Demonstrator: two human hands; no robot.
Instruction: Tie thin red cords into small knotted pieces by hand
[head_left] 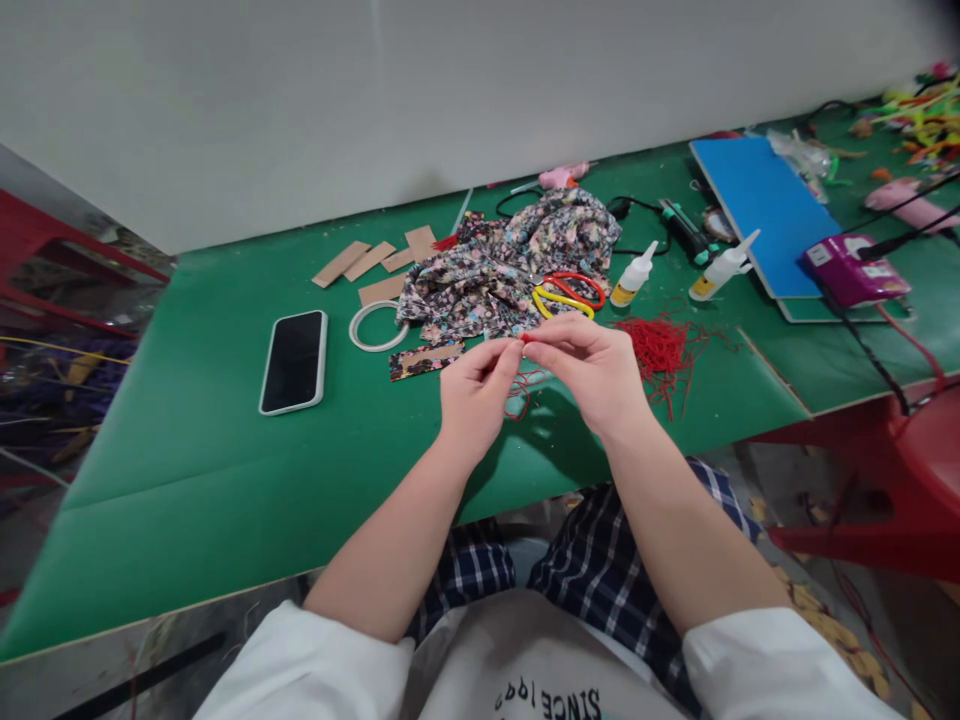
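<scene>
My left hand [480, 392] and my right hand [592, 370] meet above the green table, thumbs and forefingers pinched together. Between the fingertips a bit of red string [528, 338] shows, and a loop of it hangs below. Just beyond the hands lies crumpled floral fabric [480, 285] with scissors [568, 295] on it, their handles red and yellow. A pile of cut red strings [660, 348] is to the right of my right hand. Left of my left hand is a floral-covered strip [426, 360].
On the green table [225, 480] are a phone [294, 362], a white tape roll [354, 332], cardboard pieces [341, 263], two glue bottles [634, 277], a blue board [772, 215], a purple pack [851, 270] and pink glue guns [562, 176]. Black cables cross the right side.
</scene>
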